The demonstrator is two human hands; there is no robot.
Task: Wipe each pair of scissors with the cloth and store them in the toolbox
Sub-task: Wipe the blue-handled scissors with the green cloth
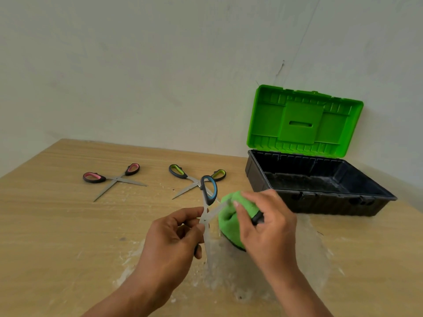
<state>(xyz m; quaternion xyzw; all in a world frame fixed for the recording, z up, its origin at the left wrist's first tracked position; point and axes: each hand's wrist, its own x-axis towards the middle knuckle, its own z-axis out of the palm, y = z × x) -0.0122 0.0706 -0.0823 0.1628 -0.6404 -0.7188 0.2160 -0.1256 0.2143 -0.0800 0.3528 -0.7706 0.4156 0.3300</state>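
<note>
My left hand (pixel 174 232) pinches the blue-handled scissors (pixel 208 191) near their pivot, blades spread, one handle loop standing up. My right hand (pixel 265 220) grips a green cloth (pixel 229 223) wrapped around one blade of those scissors. Further back on the wooden table (pixel 57 225) lie the pink-handled scissors (pixel 114 178) at the left and the green-handled scissors (pixel 194 177) in the middle, both spread open. The toolbox (pixel 256 177) stands at the right with its black tub bare inside and its green lid (pixel 304 120) raised against the wall.
A pale wall rises right behind the table and the toolbox. Whitish scuffed patches mark the tabletop beneath my hands. The table's left edge runs diagonally at the far left.
</note>
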